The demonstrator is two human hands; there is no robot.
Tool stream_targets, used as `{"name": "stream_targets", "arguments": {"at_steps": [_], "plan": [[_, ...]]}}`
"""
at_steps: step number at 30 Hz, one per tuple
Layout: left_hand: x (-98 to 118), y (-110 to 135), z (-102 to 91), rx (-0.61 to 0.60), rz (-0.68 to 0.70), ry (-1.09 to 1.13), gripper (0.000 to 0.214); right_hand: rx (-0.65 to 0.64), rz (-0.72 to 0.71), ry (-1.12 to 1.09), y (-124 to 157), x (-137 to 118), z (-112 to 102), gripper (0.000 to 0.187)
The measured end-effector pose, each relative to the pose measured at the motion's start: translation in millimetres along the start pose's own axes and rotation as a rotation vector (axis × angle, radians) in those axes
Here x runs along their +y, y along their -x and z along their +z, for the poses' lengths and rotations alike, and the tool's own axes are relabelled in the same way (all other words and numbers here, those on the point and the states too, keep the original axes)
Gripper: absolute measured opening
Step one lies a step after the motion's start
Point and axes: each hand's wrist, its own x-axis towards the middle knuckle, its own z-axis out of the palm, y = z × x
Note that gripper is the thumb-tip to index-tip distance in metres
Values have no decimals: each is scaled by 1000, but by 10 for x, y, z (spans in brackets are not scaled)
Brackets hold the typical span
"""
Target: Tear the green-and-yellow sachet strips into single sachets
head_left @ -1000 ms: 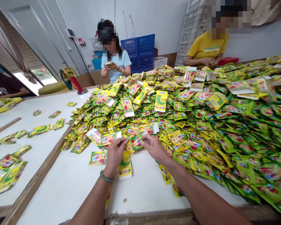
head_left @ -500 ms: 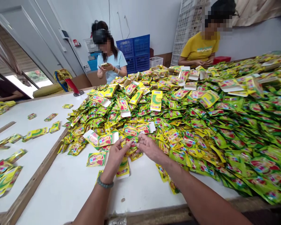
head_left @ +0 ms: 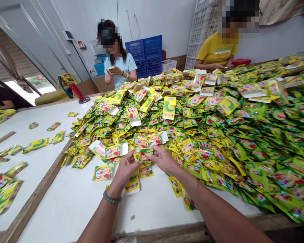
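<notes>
My left hand (head_left: 126,168), a beaded bracelet on its wrist, pinches the left end of a small yellow-green candy packet (head_left: 143,155). The packet's other end is between the fingers of my right hand (head_left: 165,159). Its printed face is turned up towards me. Just left of the hands lie an open candy box (head_left: 114,151) with its white flap out and a flat box (head_left: 102,172). Another packet (head_left: 146,171) rests on the table below the held one, beside a yellow box (head_left: 133,184) partly hidden by my left hand.
A large heap of candy packets (head_left: 212,148) spreads across the right, with cardboard boxes on top. A wooden strip (head_left: 40,189) divides the white table (head_left: 152,216). Across the table, one person (head_left: 120,64) holds a phone; another person (head_left: 215,50) sits behind the heap.
My hands have drawn slightly apart, and the packet between them shows more of its printed face. The person in yellow has lowered their hands a little.
</notes>
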Motion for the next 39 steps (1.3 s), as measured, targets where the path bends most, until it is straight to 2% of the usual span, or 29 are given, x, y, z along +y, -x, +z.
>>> {"name": "stream_targets", "arguments": {"at_steps": [4, 8, 12, 15, 18, 20, 22, 24, 27, 29, 32, 35, 37, 39], "plan": [[-1, 8, -42, -44, 31, -3, 36, -76, 22, -18, -11, -40, -132, 16], [13, -2, -59, -12, 36, -69, 31, -143, 54, -77, -17, -47, -215, 16], [0, -20, 43, 60, 42, -116, 29, -156, 102, -166, 14, -61, -100, 19], [-33, -28, 104, 112, 70, -158, 29, -115, 121, -276, 34, -74, 33, 31], [12, -32, 32, 102, 111, -269, 26, -88, 81, -318, 32, -72, 101, 32], [126, -38, -122, 140, 187, -478, 27, -58, 56, -328, 17, -63, 100, 27], [280, -58, -349, 254, 293, -830, 38, 0, 47, -305, 1, -57, 80, 26], [414, -98, -600, 347, 316, -1231, 54, 62, 30, -265, -9, -58, 62, 26], [486, -156, -896, 272, 195, -1613, 63, 89, -9, -274, -8, -68, 58, 25], [462, -153, -986, 221, 168, -1712, 47, 97, -29, -296, -6, -74, 57, 25], [414, -75, -949, 287, 250, -1691, 22, 128, -32, -305, -10, -89, 29, 24], [399, 12, -737, 382, 273, -1432, 26, 125, -37, -387, -23, -123, -11, 29], [377, 30, -530, 308, 253, -1168, 31, 149, -71, -445, -32, -153, -30, 32], [319, 13, -312, 142, 244, -879, 32, 202, -129, -406, -36, -177, -49, 30]]}}
